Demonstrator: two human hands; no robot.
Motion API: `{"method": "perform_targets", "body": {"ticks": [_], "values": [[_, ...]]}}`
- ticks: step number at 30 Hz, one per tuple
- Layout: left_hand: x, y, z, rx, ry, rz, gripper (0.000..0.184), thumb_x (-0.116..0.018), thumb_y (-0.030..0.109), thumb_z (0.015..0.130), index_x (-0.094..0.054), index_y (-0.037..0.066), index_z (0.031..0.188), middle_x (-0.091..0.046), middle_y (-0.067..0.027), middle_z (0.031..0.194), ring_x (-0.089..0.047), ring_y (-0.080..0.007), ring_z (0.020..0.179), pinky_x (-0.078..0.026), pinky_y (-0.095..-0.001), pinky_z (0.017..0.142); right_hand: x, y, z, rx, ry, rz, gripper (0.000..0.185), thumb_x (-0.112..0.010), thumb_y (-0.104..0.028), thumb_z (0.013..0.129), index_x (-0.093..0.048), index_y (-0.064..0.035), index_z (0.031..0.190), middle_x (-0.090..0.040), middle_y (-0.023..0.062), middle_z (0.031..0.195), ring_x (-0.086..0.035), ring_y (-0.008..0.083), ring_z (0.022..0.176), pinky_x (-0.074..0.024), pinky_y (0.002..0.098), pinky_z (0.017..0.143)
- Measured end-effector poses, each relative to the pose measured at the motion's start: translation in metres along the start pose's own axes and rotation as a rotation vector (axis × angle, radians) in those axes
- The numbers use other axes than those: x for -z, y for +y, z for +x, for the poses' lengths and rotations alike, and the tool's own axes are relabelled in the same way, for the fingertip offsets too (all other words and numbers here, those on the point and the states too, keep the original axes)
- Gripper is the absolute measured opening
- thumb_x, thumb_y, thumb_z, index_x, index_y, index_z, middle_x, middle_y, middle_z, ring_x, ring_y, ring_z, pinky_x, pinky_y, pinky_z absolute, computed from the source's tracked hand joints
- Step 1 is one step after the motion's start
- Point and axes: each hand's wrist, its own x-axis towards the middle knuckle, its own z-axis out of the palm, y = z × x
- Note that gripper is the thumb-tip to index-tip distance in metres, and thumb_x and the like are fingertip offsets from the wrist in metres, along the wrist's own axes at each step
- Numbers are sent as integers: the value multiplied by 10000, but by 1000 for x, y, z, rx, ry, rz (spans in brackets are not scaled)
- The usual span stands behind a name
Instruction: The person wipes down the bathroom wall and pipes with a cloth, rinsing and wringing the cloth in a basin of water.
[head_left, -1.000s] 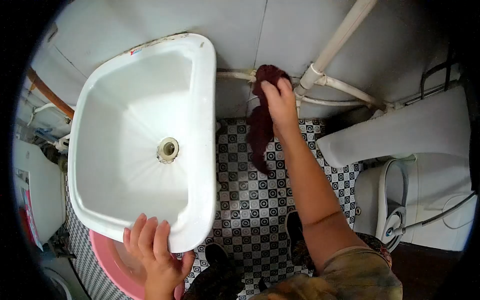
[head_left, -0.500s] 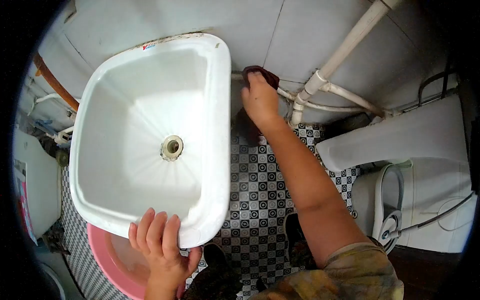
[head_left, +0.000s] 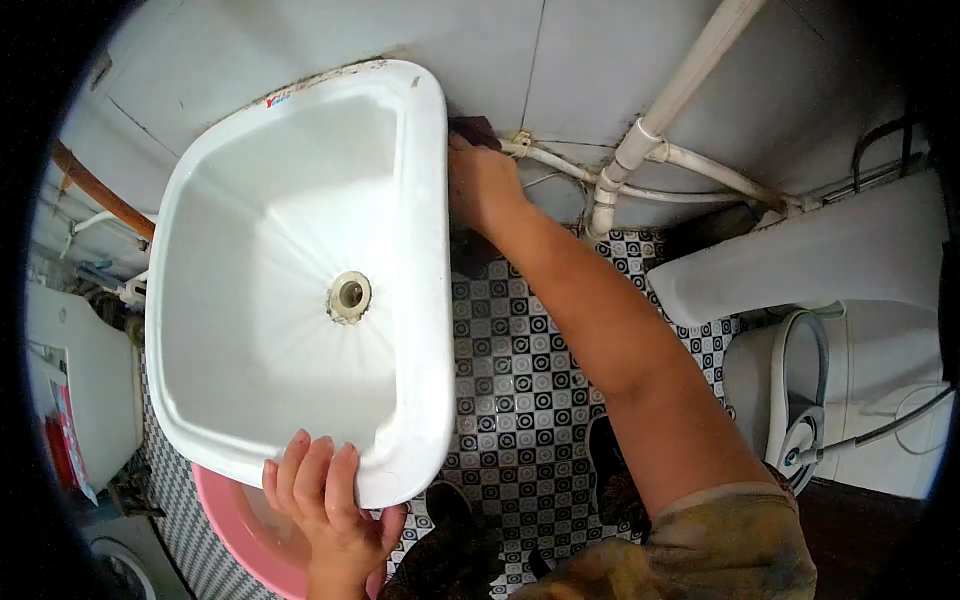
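A white sink (head_left: 300, 260) with a drain hole fills the left middle of the view. My left hand (head_left: 325, 500) grips its near rim, fingers over the edge and thumb below. Beside the sink's right edge, low against the wall, my right hand (head_left: 482, 185) holds a dark maroon cloth (head_left: 476, 130) at the thin wall pipe (head_left: 550, 160). The sink's edge hides part of this hand, and its fingers are mostly out of sight.
A thick white pipe (head_left: 640, 140) runs down the wall at right. Further right are a white pedestal (head_left: 800, 250) and a toilet (head_left: 800, 370). Under the sink's near side sits a pink basin (head_left: 235, 520). The floor (head_left: 510, 400) has black-and-white tiles.
My right hand has moved left with the cloth, along the wall pipe, until partly behind the sink's edge. My left hand has stayed on the rim.
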Motion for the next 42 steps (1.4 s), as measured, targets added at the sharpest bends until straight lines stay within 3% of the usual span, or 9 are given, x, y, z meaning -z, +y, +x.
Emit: {"method": "perform_targets", "body": {"ticks": [6, 16, 20, 21, 27, 29, 34, 36, 42], "values": [[5, 0, 4, -11, -19, -17, 603, -588, 141, 583, -401, 73, 1153, -457, -159, 1114, -427, -374, 1096, -246, -558, 953, 13, 14, -10, -48, 2, -26, 211, -469, -86, 765, -520, -60, 968, -583, 177, 871, -578, 374, 780, -466, 440, 666], [1, -2, 2, -14, 24, -52, 611, -631, 233, 612, -438, 75, 1170, -461, -136, 1118, -413, -343, 1112, -186, -506, 969, 30, 53, -24, -17, 20, -130, 199, -442, -96, 776, -546, -40, 936, -571, 164, 934, -583, 366, 814, -466, 454, 695], [0, -2, 1, -10, 34, -69, 594, -611, 237, 636, -437, 66, 1178, -458, -140, 1136, -408, -343, 1114, -184, -511, 970, 10, 107, -74, -270, 544, 513, 236, -452, -32, 738, -523, 19, 957, -545, 233, 876, -540, 394, 831, -436, 401, 737], [-1, -2, 1, -18, 40, -64, 588, -603, 240, 645, -437, 63, 1180, -458, -141, 1139, -408, -343, 1114, -183, -512, 970, 28, 97, -89, -260, 641, 407, 255, -457, -60, 750, -521, 23, 983, -545, 234, 898, -536, 391, 833, -426, 404, 765], [-3, -2, 1, -28, 70, -66, 563, -591, 239, 654, -449, 61, 1169, -464, -139, 1130, -408, -341, 1115, -176, -501, 978, 27, 107, -104, -354, 427, 217, 272, -457, -74, 756, -510, 20, 1006, -533, 226, 942, -512, 404, 862, -412, 434, 761], [-3, -3, 1, -20, 61, -67, 562, -591, 239, 653, -450, 61, 1168, -465, -139, 1128, -408, -341, 1115, -176, -499, 978, 22, 103, -85, -129, 432, 233, 225, -463, -85, 755, -506, 12, 953, -521, 216, 920, -496, 412, 865, -406, 446, 744], [-3, -2, 1, -6, 49, -69, 567, -598, 240, 644, -454, 64, 1163, -467, -136, 1123, -411, -341, 1114, -172, -497, 980, 10, 85, -49, -222, 182, 10, 150, -488, -68, 741, -504, -12, 880, -475, 185, 981, -500, 392, 872, -419, 459, 747], [-1, -1, 1, -3, 29, -54, 621, -597, 136, 586, -413, 67, 1175, -446, -154, 1130, -410, -349, 1125, -188, -525, 993, 18, 79, -51, -272, 94, -115, 124, -485, -65, 745, -510, -24, 859, -477, 177, 978, -519, 378, 870, -432, 459, 733], [0, -4, 2, -9, 32, -77, 583, -620, 204, 619, -461, 74, 1165, -467, -121, 1131, -418, -323, 1113, -181, -484, 981, 8, 101, -67, -321, 111, -214, 180, -469, -62, 764, -513, -44, 937, -486, 153, 994, -568, 356, 840, -466, 448, 703]]}}
